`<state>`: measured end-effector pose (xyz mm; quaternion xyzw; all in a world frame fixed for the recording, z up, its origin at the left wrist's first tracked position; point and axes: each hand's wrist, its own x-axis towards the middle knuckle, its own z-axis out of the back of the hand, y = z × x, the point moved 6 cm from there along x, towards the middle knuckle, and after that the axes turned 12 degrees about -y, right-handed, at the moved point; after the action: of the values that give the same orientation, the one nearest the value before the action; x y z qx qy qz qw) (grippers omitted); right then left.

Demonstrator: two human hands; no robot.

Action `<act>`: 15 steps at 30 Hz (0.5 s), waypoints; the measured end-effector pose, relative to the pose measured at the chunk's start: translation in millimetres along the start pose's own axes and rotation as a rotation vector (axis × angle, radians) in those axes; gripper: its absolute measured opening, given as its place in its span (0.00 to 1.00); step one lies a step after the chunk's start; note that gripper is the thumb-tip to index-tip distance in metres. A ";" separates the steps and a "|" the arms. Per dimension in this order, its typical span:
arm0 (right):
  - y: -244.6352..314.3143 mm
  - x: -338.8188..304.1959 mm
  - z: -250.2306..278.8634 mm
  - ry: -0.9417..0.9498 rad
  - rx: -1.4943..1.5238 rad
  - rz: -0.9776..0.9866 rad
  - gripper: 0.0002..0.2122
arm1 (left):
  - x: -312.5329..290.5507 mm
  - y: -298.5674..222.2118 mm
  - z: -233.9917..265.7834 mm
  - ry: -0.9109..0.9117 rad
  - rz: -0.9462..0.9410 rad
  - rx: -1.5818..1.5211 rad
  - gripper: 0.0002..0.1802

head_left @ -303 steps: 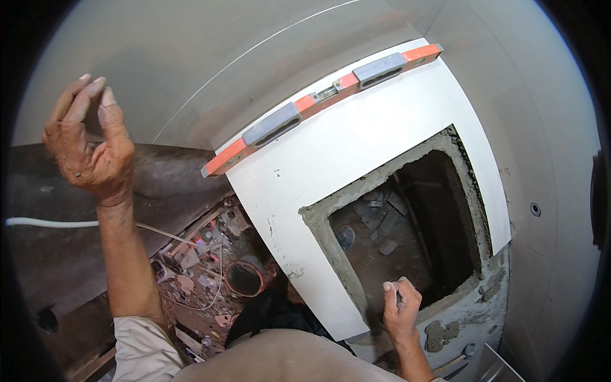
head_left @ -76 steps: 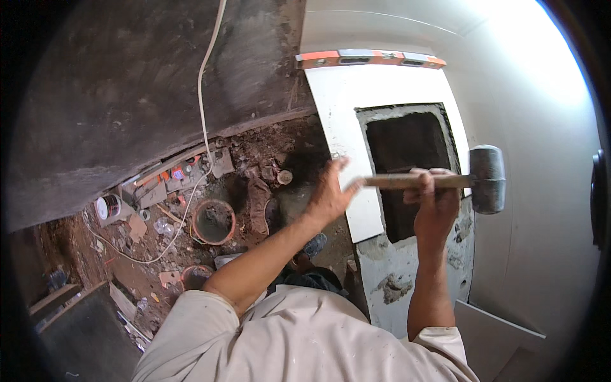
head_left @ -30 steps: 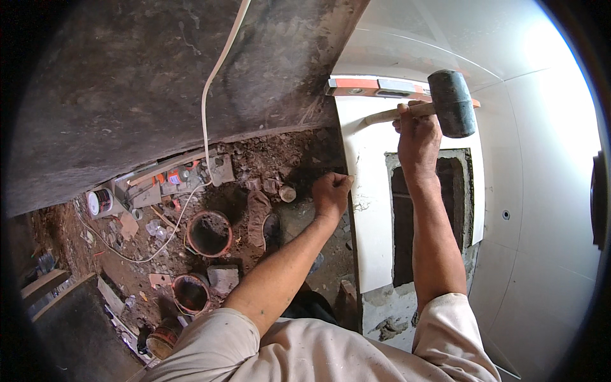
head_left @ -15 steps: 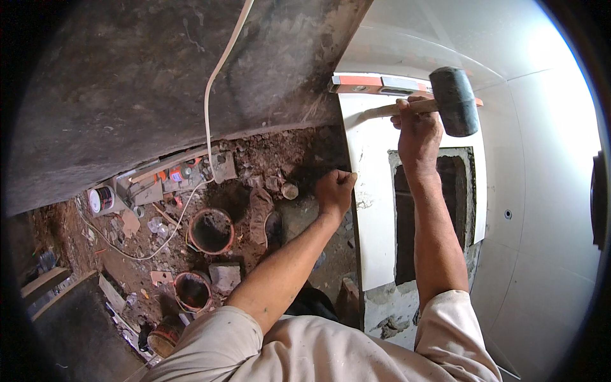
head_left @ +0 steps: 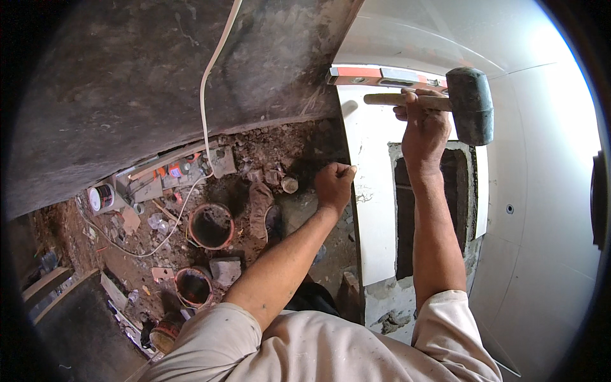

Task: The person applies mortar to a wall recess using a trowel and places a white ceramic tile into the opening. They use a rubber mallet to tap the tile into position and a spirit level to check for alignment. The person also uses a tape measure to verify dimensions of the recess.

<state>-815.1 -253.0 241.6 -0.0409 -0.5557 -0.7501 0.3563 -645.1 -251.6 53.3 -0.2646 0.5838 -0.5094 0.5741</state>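
Note:
My right hand point(head_left: 425, 140) is wrapped round the wooden handle of a rubber mallet point(head_left: 471, 107), whose dark head points to the right. The mallet is over the far part of a white tile slab point(head_left: 375, 210). This slab has a rectangular cutout point(head_left: 433, 213) with rough, mortar-marked edges, and my right forearm passes over it. My left hand point(head_left: 334, 186) is closed at the slab's left edge, thumb against the rim; its curled fingers are partly hidden. A red and grey spirit level point(head_left: 388, 77) lies across the slab's far end, just beyond the mallet.
White tiled wall point(head_left: 515, 267) rises at the right. Rubble-strewn ground at the left holds a bucket point(head_left: 211, 226), a smaller bucket point(head_left: 193, 286), a block point(head_left: 225, 271) and a white tub point(head_left: 102, 198). A pale cable point(head_left: 205, 95) hangs before the dark wall point(head_left: 127, 95).
The mallet has shifted to the right with my right hand, and its handle has tilted, the free end now farther away. My left hand stays at the slab's edge, moved slightly.

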 end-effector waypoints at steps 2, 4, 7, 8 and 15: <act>-6.6 -3.0 -7.7 0.044 0.038 -0.098 0.07 | 0.7 1.0 -0.1 0.001 -0.005 0.017 0.12; -0.8 -0.8 -5.9 0.019 -0.085 0.073 0.08 | 1.1 3.4 -1.1 0.014 0.004 0.041 0.12; -3.4 -0.1 -1.6 -0.028 -0.040 0.080 0.09 | 1.1 3.8 -0.2 -0.015 -0.032 0.013 0.12; -5.2 -0.5 -3.2 -0.001 -0.052 0.066 0.09 | 1.0 4.3 -0.4 -0.017 -0.036 0.010 0.12; -4.0 -3.4 -8.5 0.053 0.180 0.026 0.07 | 1.8 4.2 -1.0 -0.009 -0.032 0.024 0.15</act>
<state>-812.0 -258.2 233.7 0.0041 -0.6107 -0.6932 0.3827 -645.2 -251.6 48.6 -0.2692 0.5707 -0.5244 0.5717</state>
